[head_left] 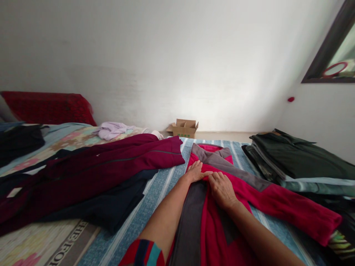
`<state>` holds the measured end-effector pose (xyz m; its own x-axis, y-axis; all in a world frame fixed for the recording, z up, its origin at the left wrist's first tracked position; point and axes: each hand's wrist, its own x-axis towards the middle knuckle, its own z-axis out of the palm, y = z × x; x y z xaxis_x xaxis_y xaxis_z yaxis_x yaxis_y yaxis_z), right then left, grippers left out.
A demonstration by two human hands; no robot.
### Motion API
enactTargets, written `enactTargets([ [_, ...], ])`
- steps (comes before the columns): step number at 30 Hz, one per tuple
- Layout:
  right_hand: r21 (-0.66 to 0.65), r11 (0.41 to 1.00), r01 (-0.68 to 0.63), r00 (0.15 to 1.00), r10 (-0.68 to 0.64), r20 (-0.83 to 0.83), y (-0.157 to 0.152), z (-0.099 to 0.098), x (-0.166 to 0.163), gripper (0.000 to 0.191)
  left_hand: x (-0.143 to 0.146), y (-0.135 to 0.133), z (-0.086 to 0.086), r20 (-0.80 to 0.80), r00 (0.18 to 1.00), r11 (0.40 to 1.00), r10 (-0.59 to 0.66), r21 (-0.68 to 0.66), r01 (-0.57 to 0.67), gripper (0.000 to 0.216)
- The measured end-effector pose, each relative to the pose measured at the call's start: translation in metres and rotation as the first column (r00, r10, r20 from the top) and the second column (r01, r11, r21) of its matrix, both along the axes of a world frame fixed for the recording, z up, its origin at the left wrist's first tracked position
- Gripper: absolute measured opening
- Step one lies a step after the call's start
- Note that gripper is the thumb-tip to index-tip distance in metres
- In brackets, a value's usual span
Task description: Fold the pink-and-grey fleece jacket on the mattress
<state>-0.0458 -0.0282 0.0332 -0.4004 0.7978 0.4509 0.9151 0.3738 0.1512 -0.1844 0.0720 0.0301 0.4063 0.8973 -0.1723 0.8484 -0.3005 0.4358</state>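
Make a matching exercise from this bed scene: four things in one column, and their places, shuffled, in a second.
Things:
1. left hand
2. box
3. maroon jacket
4. green clothes

Places:
A. stacked right of the hands
B. on the red-and-grey top
C. by the far wall
D. spread left of the hands

Pairs: 1-B, 2-C, 3-D, 4-A

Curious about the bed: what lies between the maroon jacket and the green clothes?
In the head view, a red-and-grey jacket lies on a striped blue sheet under the left hand and right hand.
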Motion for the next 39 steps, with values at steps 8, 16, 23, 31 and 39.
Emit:
enactTargets([
  [8,0.151,0.986,-0.074,0.992,0.087,-0.088,-0.001,-0.021,0.005,0.018,0.001,-0.001,0.004,0.035,0.999,0.998,0.041,-0.041,-0.039,0.080],
  [16,-0.070,0.991,0.116,0.971,-0.128,-0.200,0.005,-0.008,0.001,0.016,0.004,-0.003,0.002,0.090,0.990,0.992,0.110,0.044,-0.115,0.054],
  [23,-0.400,0.899,0.181,0.902,-0.313,-0.296,0.013,0.013,0.005,0.021,-0.004,-0.028,0.017,0.154,0.980,0.946,0.127,0.278,-0.166,0.033],
  [31,-0.526,0.839,0.141,0.866,-0.362,-0.345,0.028,0.025,0.014,0.025,0.009,-0.092,0.030,0.044,0.967,0.888,0.253,0.385,-0.250,0.028],
  [39,-0.565,0.816,0.121,0.874,-0.358,-0.330,0.039,0.035,0.016,0.024,0.030,-0.100,0.021,-0.068,0.921,0.864,0.382,0.380,-0.330,0.036],
])
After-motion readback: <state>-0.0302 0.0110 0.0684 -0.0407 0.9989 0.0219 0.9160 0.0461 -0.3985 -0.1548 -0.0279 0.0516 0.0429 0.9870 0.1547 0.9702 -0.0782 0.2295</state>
